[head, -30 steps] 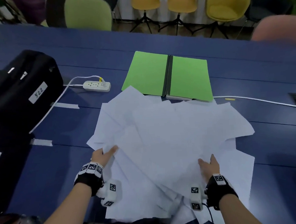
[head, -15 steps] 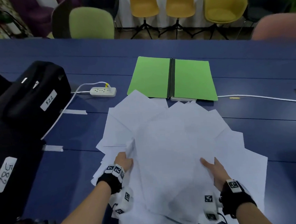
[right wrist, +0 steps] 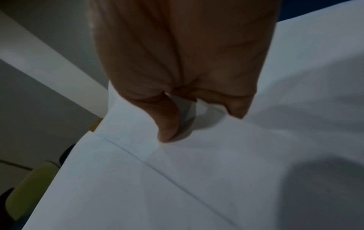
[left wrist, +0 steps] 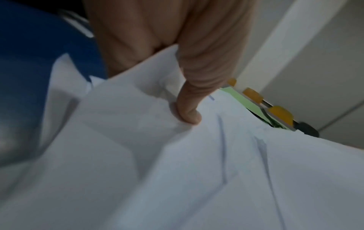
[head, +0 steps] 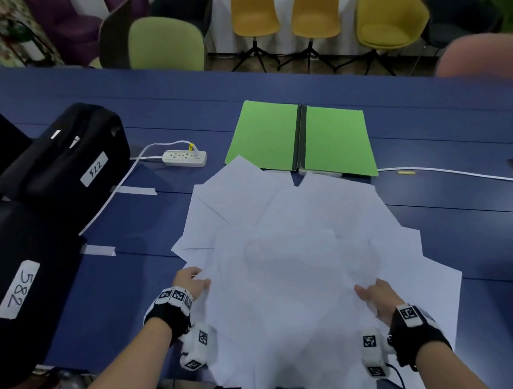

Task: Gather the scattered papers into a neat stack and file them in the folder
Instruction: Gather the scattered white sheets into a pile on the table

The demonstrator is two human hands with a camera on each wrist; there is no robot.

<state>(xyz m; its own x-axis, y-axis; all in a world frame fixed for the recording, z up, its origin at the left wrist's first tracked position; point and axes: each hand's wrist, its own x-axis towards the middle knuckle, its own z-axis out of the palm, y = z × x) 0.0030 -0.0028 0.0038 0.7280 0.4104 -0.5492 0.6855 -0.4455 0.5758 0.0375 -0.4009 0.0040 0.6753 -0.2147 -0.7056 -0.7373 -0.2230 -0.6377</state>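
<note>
Several white papers (head: 297, 251) lie fanned in a loose, overlapping heap in the middle of the blue table (head: 120, 290). Beyond them the green folder (head: 267, 137) lies open and flat, and the heap's far corners overlap its near edge. My left hand (head: 199, 282) grips the heap's left edge. In the left wrist view its thumb (left wrist: 189, 112) presses on top of the papers (left wrist: 197, 171), with the fingers hidden beneath. My right hand (head: 369, 295) holds the right side, thumb (right wrist: 167, 129) on top of the papers (right wrist: 177, 179).
Two black bags labelled 522 (head: 69, 162) and 582 (head: 16, 290) fill the table's left side. A white power strip (head: 185, 158) and its cable lie left of the folder, and another white cable (head: 450, 174) runs off right. Chairs (head: 167, 47) stand past the far edge.
Both hands have drawn inward and taken hold of the heap's sides. The sheets have bunched into a tighter, rounder heap.
</note>
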